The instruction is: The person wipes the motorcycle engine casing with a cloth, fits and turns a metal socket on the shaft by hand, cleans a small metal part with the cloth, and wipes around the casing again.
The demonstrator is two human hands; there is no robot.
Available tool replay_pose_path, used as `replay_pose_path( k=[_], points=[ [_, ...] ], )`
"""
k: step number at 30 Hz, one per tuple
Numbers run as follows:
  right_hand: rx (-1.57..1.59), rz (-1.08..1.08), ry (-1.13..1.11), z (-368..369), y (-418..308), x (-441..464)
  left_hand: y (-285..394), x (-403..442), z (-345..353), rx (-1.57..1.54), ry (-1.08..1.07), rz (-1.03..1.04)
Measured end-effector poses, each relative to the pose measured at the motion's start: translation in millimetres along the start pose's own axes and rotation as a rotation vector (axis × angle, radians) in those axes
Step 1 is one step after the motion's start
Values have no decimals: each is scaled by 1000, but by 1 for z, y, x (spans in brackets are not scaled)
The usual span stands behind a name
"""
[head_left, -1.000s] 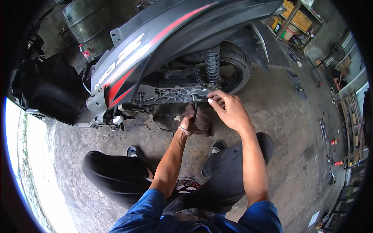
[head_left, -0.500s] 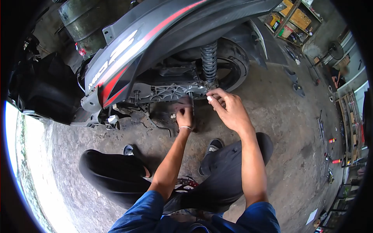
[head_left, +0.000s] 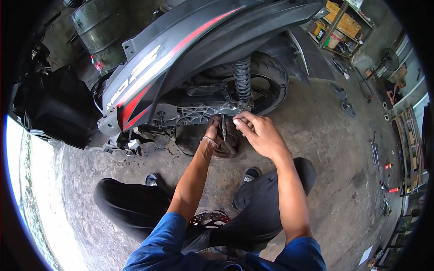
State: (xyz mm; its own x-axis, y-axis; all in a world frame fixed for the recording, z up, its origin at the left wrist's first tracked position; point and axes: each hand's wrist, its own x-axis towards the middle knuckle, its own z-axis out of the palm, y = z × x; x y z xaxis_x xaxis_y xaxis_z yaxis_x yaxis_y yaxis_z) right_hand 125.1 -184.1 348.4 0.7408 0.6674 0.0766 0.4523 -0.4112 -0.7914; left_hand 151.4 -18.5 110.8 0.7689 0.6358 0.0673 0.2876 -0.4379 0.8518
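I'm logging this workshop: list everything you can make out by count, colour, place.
Scooter: one, grey-black with red, upper middle
Rear wheel: one, black, scooter's rear
Shaft: one, metallic, at scooter's side
Cloth: one, brown, at shaft
Drum: one, dark green, upper left
Bottle: one, clear and red, by drum
Shelves: one unit, brown, upper right
Fan: one, dark, right
Person: one, colours unclear, right background
Small containers: two, red, right floor
Tools: several, metallic, right floor
Paper: one, white, lower right
Trousers: one pair, black, below
Sleeves: two, blue, bottom
Left grip: one, bare, on cloth
Right grip: one, bare, beside shaft

Wide head-height view, forward and down onto the motorbike [head_left: 194, 61].
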Motion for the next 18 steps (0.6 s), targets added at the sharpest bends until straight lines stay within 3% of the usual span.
replay_pose_path(
  k=[18],
  points=[
    [12,-6,-18,11,9,14,3,13,16,320,-220,-51]
  ],
)
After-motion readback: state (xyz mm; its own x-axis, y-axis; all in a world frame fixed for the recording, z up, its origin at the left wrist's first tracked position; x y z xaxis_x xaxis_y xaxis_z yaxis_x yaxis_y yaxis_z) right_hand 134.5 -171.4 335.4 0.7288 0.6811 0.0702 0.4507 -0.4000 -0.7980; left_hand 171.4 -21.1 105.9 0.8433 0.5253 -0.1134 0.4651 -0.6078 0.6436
